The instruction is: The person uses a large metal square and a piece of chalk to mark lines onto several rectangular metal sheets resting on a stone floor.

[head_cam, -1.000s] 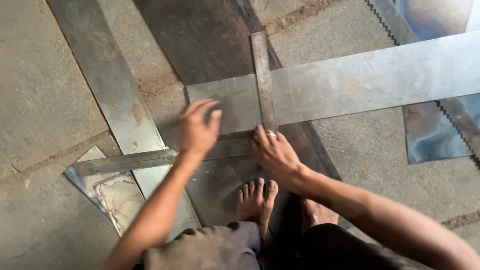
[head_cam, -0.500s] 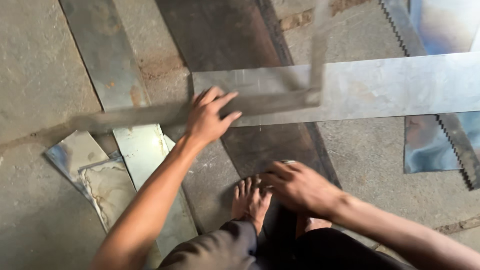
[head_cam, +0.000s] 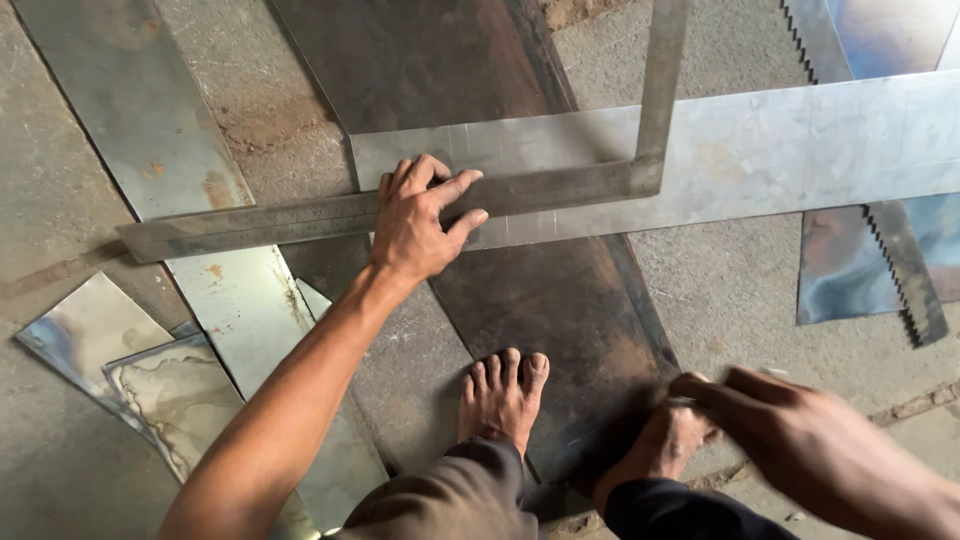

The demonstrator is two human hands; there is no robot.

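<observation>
— What lies under the left hand?
— A steel square, pressed flat onto a pale metal strip.
— And the right hand?
— Blurred, down beside the bare feet.

The right hand is motion-blurred, so its grip cannot be told. The left hand hides part of the square, whose upright arm runs off the top edge. Beyond it, the sheet leaves frame rightward.
</observation>
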